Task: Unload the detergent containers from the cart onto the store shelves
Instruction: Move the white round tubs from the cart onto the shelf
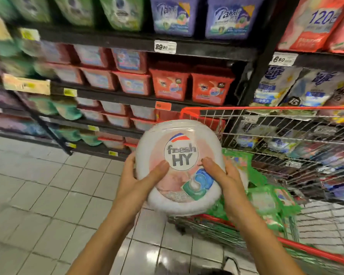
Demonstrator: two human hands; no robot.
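The fingers (130, 162) of the left hand (139, 181) are curled round the left rim of a tub of detergent pods (181, 141), and the thumb is laid flat across its lid. The same grip is mirrored by the right hand (224, 177) on the right rim, with the thumb pressed beside the round label. The tub is held in the air between both hands, tilted so its lid is turned toward the camera, in front of the shelves (127, 98) and just left of the wire cart (266, 108). It is a smooth, white, rounded plastic shape with a pinkish printed top, on which a swirled blue, green and white pod is pictured (the label reads "fresh HY").

The cart is made of thin metal mesh with a red plastic rim, and green-wrapped containers (266, 197) are piled inside it. The black shelves are stocked with boxy red tubs (211, 86) in the middle row and purple tubs (226, 18) above; a white price tag (165, 46) is fixed to the upper shelf edge. Soft printed pouches (306, 90) are stood on the shelves beyond the cart. Glossy pale floor tiles (48, 195) are seen below.
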